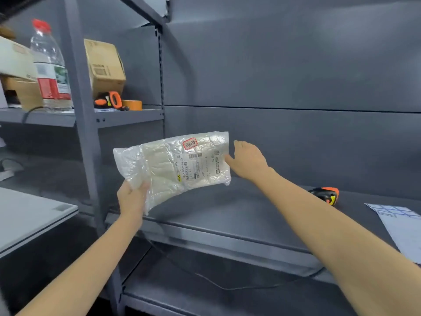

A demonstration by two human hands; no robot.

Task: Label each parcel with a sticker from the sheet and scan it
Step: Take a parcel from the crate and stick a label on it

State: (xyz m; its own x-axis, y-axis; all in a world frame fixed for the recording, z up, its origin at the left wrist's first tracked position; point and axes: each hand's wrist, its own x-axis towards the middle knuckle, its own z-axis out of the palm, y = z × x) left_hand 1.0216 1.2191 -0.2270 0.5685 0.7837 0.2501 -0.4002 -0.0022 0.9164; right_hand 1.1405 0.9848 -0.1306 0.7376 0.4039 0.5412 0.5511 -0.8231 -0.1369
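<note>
The white sticker sheet with blue-outlined labels (403, 226) is cut off by the right edge. The clear plastic parcel's white shipping label (196, 166) is too small to read. The orange-and-black handheld scanner (327, 194) is partly hidden behind the right forearm.

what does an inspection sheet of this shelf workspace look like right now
surface: dark grey metal shelf, bare under the parcel.
job's things: clear plastic parcel with white shipping label, red-edged sticker on it; orange-black handheld scanner; white sticker sheet with blue grid.
clutter: clear water bottle with red cap, brown cardboard box, orange tape dispenser on the upper left shelf.
hands: left hand grips the parcel's corner; right hand open at its right edge.
cables: thin dark cable below the shelf.
surroundings: grey back panel.
</note>
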